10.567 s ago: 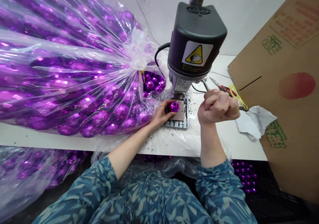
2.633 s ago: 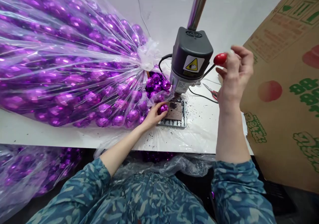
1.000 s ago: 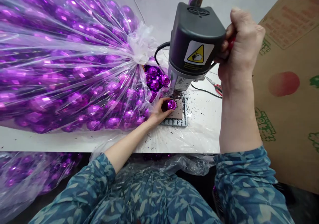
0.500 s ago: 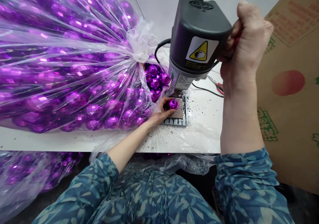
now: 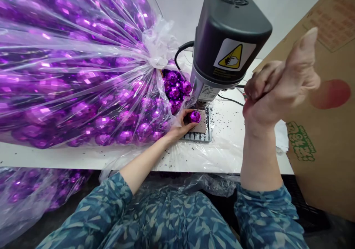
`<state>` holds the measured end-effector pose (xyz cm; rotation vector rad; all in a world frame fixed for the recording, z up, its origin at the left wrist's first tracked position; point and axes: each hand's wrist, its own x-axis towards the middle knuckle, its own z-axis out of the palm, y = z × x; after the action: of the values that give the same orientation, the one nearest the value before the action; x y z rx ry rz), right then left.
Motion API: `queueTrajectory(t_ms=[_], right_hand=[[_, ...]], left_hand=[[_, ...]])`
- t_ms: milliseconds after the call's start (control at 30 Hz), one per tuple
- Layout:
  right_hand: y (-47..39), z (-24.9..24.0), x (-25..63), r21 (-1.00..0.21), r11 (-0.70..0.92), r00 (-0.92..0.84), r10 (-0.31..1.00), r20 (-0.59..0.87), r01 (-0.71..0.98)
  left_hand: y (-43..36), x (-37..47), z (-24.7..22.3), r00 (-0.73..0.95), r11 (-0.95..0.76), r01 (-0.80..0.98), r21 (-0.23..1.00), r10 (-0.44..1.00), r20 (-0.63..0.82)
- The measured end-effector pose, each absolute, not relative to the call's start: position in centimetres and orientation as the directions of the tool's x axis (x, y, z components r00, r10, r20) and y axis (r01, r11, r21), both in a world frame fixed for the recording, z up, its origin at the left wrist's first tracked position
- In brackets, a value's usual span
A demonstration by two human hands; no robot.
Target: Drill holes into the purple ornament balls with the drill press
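My left hand (image 5: 181,125) pinches a shiny purple faceted bauble (image 5: 195,116) between thumb and fingers. It holds the bauble on a small brown board (image 5: 200,126) over the slotted metal base (image 5: 198,137) of a bench drill press. The drill head (image 5: 229,38), dark grey with a yellow warning label, hangs above, and its lower end is close over the bauble's top. My right hand (image 5: 277,82) is at the right of the drill head, fingers curled around the end of the lever and thumb stretched out. The lever's grip is mostly hidden inside the fingers.
A large clear plastic bag (image 5: 83,75) full of purple baubles lies on the left of the white table (image 5: 222,160), its mouth open near the base. Dark shavings are scattered around. A cardboard box (image 5: 327,149) stands at the right. More bagged baubles (image 5: 30,193) are below.
My right hand has come down with the lever, and its thumb has stretched out. The left hand still holds the bauble in place. The view has shifted slightly.
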<state>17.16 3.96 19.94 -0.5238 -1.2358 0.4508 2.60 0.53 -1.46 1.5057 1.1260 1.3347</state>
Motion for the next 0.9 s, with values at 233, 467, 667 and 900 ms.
queueTrajectory(t_ms=[233, 467, 667, 900], right_hand=[[2.2, 18.0, 16.6, -0.510, 0.858, 0.348, 0.461, 0.816, 0.060], [2.2, 16.4, 17.2, -0.427, 0.904, 0.315, 0.394, 0.863, 0.039], [2.2, 15.6, 17.0, -0.363, 0.932, 0.326, 0.344, 0.881, -0.004], [2.6, 14.1, 17.4, -0.272, 0.962, 0.319, 0.258, 0.912, 0.000]], left_hand=[[0.7, 2.6, -1.9, 0.038, -0.298, 0.137, 0.945, 0.955, 0.296], [0.9, 2.5, -2.1, 0.045, -0.281, 0.102, 0.954, 0.960, 0.278], [0.8, 2.6, -1.7, 0.043, -0.259, 0.095, 0.961, 0.966, 0.256], [0.8, 2.7, -1.7, 0.035, -0.269, 0.153, 0.951, 0.963, 0.267]])
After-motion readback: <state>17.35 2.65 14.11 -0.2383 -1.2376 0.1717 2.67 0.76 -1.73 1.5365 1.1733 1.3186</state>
